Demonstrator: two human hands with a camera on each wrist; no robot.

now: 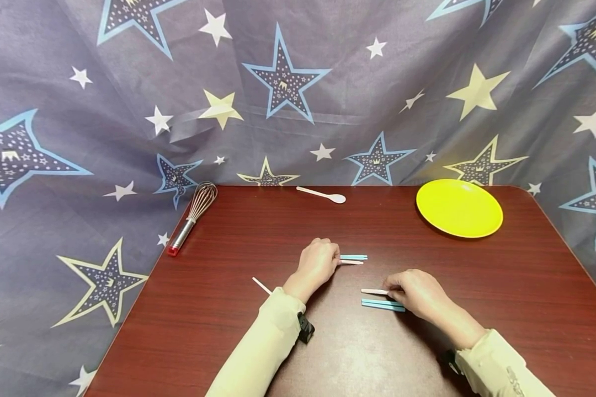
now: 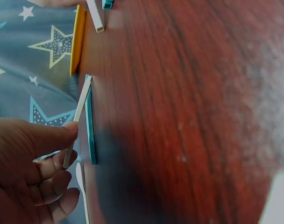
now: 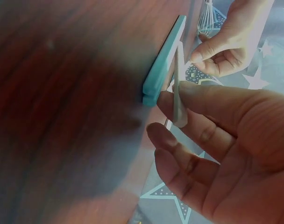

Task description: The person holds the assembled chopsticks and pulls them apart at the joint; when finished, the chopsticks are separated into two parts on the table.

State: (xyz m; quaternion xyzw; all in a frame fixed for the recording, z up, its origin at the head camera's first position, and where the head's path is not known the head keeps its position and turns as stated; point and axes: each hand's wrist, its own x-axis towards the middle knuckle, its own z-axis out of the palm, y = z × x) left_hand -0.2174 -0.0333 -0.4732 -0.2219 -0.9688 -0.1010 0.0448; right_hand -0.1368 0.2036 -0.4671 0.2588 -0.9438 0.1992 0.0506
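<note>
Between thumb and fingers, my left hand [image 1: 317, 262] pinches a short white stick [image 2: 82, 102], seen tilted in the left wrist view. Just beyond that stick, blue sticks [image 1: 355, 257] lie side by side on the table. Nearer and to the right, my right hand [image 1: 419, 292] pinches another white stick [image 1: 374, 291] by its right part. A second pair of blue sticks [image 1: 381, 305] lies on the table right in front of it. The right wrist view shows this white stick [image 3: 179, 100] raised at one end beside the blue pair [image 3: 161, 70].
A third thin white piece [image 1: 261, 285] lies partly hidden behind my left forearm. On the dark red table [image 1: 218, 320] are a whisk [image 1: 191, 220] at the far left, a white spoon [image 1: 323, 194] at the back edge and a yellow plate [image 1: 459, 208] at the back right. A star-patterned curtain [image 1: 193, 66] hangs behind.
</note>
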